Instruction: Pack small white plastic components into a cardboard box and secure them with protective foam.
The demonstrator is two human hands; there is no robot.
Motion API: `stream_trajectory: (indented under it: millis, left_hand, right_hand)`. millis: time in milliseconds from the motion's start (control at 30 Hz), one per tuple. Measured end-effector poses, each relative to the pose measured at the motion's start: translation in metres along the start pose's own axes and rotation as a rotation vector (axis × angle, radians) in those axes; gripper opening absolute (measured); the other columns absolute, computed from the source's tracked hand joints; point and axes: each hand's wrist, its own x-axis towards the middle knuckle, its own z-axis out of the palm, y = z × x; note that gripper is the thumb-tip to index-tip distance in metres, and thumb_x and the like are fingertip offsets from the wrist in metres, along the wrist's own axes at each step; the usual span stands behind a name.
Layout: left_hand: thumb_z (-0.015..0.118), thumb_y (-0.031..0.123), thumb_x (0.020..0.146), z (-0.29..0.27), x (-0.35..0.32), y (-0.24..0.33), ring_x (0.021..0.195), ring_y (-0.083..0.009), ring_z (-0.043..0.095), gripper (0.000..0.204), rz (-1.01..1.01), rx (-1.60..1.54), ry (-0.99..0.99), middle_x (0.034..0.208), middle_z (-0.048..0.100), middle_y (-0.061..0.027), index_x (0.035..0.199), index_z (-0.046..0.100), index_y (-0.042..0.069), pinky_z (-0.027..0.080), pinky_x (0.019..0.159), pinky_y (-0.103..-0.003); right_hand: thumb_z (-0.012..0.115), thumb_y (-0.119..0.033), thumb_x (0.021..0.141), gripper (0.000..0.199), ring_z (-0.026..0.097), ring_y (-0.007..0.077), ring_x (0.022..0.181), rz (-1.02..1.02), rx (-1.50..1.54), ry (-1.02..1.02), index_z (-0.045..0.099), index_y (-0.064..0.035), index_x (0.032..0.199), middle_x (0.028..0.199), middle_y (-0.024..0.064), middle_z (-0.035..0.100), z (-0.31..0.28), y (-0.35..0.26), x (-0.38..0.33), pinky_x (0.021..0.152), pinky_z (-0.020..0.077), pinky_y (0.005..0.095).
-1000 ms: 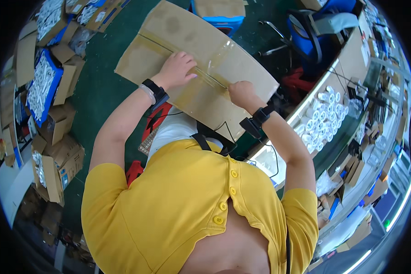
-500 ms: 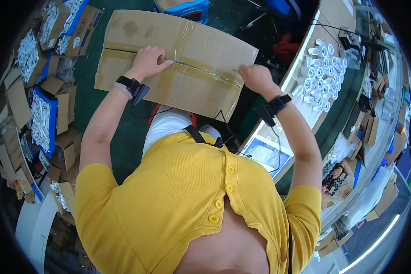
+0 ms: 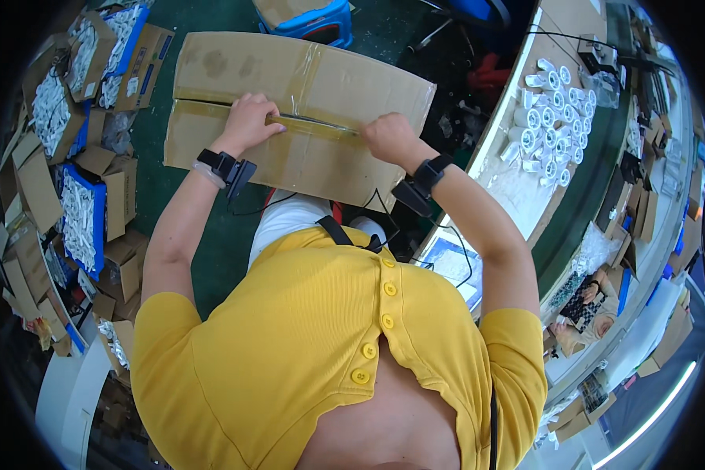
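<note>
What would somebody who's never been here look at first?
Probably the bright yellow button-up shirt, which fills the lower middle of the picture. Next might come the big taped cardboard box just above it in the picture, with the left hand and right hand over it. Then the eye could hop to the white cylindrical parts clustered on the table at the right.

The cardboard box (image 3: 227, 70) is matt brown corrugated board, scuffed and darkly stained in places, while the packing tape (image 3: 301, 82) on it is thin, glossy, see-through plastic film. The yellow top (image 3: 290, 337) is soft, matt knitted cloth with smooth, shiny plastic-looking buttons (image 3: 388, 321). White cylindrical parts (image 3: 533, 118) look like smooth, hard plastic, and a clear bag (image 3: 592, 249) is crinkled, shiny film.
</note>
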Motion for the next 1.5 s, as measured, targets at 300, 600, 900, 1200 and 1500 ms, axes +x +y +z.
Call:
stream_trajectory:
  millis: [300, 600, 900, 1200, 1500]
  left_hand:
    - [0.074, 0.024, 0.069, -0.002, 0.001, 0.0, 0.086, -0.0288, 0.051, 0.027, 0.018, -0.182, -0.008, 0.083, 0.054, -0.0097, 0.075, 0.056, 0.006, 0.042, 0.076, -0.037]
    - [0.073, 0.022, 0.07, -0.003, -0.003, 0.005, 0.083, -0.0275, 0.05, 0.027, 0.04, -0.203, 0.01, 0.081, 0.052, -0.0095, 0.074, 0.052, 0.005, 0.042, 0.075, -0.035]
    - [0.073, 0.018, 0.07, -0.028, -0.022, 0.022, 0.081, -0.0282, 0.049, 0.028, 0.138, -0.232, -0.011, 0.08, 0.05, -0.0097, 0.073, 0.049, 0.006, 0.041, 0.072, -0.036]
    - [0.069, 0.04, 0.073, -0.033, 0.012, 0.043, 0.079, -0.0308, 0.058, 0.036, 0.068, 0.107, -0.238, 0.083, 0.06, -0.0142, 0.077, 0.057, 0.007, 0.044, 0.069, -0.041]
    - [0.069, 0.043, 0.073, 0.042, 0.032, 0.115, 0.086, -0.0336, 0.059, 0.043, 0.259, 0.039, -0.097, 0.091, 0.062, -0.0164, 0.087, 0.061, 0.004, 0.046, 0.076, -0.041]
  right_hand:
    - [0.056, -0.016, 0.079, 0.011, 0.063, 0.0266, 0.065, 0.156, 0.171, 0.183, 0.061, -0.0075, 0.075, 0.064, 0.0089, 0.062, -0.014, 0.009, -0.008, 0.062, 0.049, 0.0377]
    - [0.055, -0.014, 0.078, 0.008, 0.062, 0.0236, 0.063, 0.034, -0.112, 0.022, 0.063, -0.0122, 0.077, 0.062, 0.006, 0.061, 0.026, 0.016, -0.03, 0.064, 0.0459, 0.035]
    - [0.053, -0.015, 0.082, 0.014, 0.064, 0.02, 0.071, 0.036, -0.119, -0.028, 0.066, -0.0143, 0.077, 0.071, 0.0024, 0.065, 0.02, 0.048, -0.092, 0.069, 0.0453, 0.0332]
    - [0.048, -0.02, 0.088, 0.017, 0.063, 0.0316, 0.076, 0.568, 0.298, 0.103, 0.061, -0.009, 0.091, 0.079, 0.0134, 0.065, 0.036, 0.036, -0.128, 0.069, 0.0478, 0.042]
    - [0.042, -0.026, 0.093, 0.028, 0.06, 0.0363, 0.084, 0.907, 1.047, 0.603, 0.059, -0.0045, 0.092, 0.087, 0.0168, 0.063, 0.154, -0.011, -0.105, 0.074, 0.0475, 0.0414]
